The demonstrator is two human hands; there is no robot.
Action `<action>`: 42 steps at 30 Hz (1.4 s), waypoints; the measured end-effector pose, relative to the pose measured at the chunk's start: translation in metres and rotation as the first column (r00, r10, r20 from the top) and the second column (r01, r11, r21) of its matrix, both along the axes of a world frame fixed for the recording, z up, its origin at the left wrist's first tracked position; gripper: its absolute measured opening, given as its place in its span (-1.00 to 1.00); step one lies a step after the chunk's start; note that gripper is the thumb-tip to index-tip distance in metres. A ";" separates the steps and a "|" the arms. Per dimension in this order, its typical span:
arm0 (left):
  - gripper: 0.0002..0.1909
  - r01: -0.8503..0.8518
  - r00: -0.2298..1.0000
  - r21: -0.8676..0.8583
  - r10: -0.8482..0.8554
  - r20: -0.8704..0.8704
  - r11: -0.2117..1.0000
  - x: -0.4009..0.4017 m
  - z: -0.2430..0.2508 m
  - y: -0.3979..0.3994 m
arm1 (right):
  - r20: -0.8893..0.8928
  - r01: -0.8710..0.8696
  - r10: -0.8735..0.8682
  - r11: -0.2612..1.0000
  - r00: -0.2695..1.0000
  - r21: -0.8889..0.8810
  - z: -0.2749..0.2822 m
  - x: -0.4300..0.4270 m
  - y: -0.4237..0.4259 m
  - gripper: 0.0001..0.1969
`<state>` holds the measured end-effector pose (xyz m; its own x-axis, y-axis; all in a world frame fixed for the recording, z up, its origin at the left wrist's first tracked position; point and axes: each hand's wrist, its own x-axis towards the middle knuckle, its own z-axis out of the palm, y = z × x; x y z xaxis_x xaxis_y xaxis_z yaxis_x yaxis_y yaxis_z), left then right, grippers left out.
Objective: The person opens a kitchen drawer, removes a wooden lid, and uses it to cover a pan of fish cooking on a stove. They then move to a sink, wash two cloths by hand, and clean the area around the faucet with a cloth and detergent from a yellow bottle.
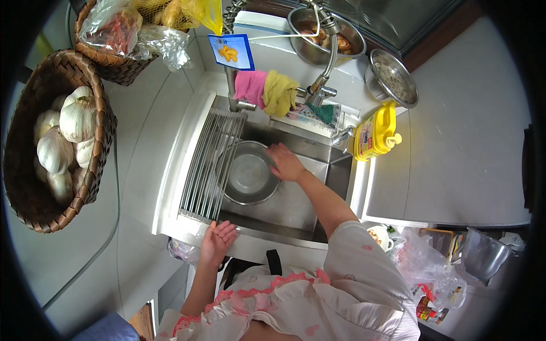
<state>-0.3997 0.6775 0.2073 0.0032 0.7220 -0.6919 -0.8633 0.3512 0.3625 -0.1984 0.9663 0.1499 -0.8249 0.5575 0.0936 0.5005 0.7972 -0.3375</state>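
Observation:
My right hand (286, 162) reaches into the stainless steel sink (294, 204). Its fingers are spread over the right rim of a round metal basin (249, 174) on the sink floor; I cannot tell whether they touch it. The basin holds what looks like a little clear water or just a shiny bottom. My left hand (218, 241) is palm up by the sink's front edge, fingers apart and holding nothing. Just beyond it lies a roll-up metal drying rack (209, 166), which spans the sink's left side and covers part of the basin.
A woven basket (96, 170) of garlic bulbs (79, 115) stands left. Pink (251, 88) and yellow cloths (279, 93) hang near the faucet (318, 91). A yellow detergent bottle (375, 134) and two metal bowls (298, 23), (392, 81) line the back right. Plastic bags (426, 260) lie lower right.

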 end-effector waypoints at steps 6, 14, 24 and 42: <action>-0.54 0.018 1.000 0.013 -0.018 -0.006 1.000 0.002 0.003 0.002 | -0.255 0.453 -0.412 0.883 0.875 0.125 0.000 -0.025 0.009 -0.41; -0.56 -0.011 1.000 -0.021 0.011 0.005 1.000 0.002 -0.001 0.001 | -0.303 0.756 -0.698 0.635 0.649 0.157 -0.001 -0.021 0.003 -0.40; -0.53 0.001 1.000 -0.008 -0.001 0.007 1.000 -0.002 -0.007 -0.001 | -0.031 0.063 -0.063 0.998 0.998 0.010 -0.002 -0.005 0.001 -0.46; -0.53 0.013 1.000 -0.004 -0.013 -0.005 1.000 -0.001 -0.002 0.002 | 0.131 0.697 -0.734 0.676 0.666 0.241 0.007 0.035 -0.006 -0.15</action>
<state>-0.4002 0.6799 0.2054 0.0094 0.7189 -0.6950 -0.8568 0.3642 0.3651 -0.1636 0.9608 0.1574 -0.1862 0.9756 0.1165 0.9786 0.1947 -0.0667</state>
